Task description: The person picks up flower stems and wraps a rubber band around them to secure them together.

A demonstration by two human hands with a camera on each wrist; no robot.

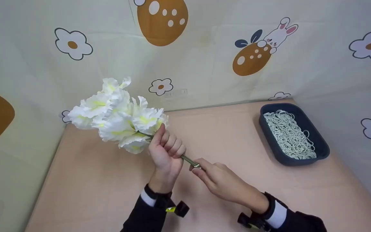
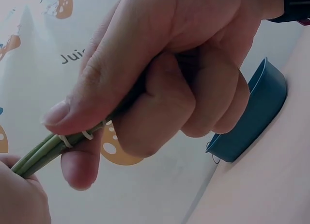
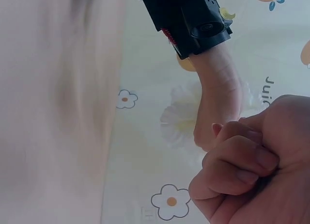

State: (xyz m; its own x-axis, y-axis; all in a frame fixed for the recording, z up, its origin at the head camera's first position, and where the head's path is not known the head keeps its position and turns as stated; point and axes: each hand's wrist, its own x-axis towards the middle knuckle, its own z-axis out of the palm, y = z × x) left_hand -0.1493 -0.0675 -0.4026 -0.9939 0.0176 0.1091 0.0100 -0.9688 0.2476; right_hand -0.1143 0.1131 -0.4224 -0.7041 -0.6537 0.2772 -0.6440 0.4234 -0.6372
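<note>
A bunch of white ruffled flowers [image 1: 118, 119] with yellow-green centres is held tilted above the table, blooms toward the upper left. My left hand [image 1: 166, 153] grips the green stems [image 1: 187, 159] just below the blooms, its thumb pointing up along them. Lower on the stems my right hand [image 1: 221, 182] pinches near the pale rubber bands [image 1: 197, 166]. In the left wrist view, pale bands [image 2: 68, 141] loop around the stems beside the right hand's thumb [image 2: 60, 112]. Curled right-hand fingers [image 3: 237, 161] show in the right wrist view, where the stems are hidden.
A dark blue tub [image 1: 321, 145] holding many pale rubber bands [image 1: 288, 135] stands at the table's back right. The table [image 1: 85, 180] has a peach cover. Patterned cloth [image 1: 201, 64] walls in the back and both sides.
</note>
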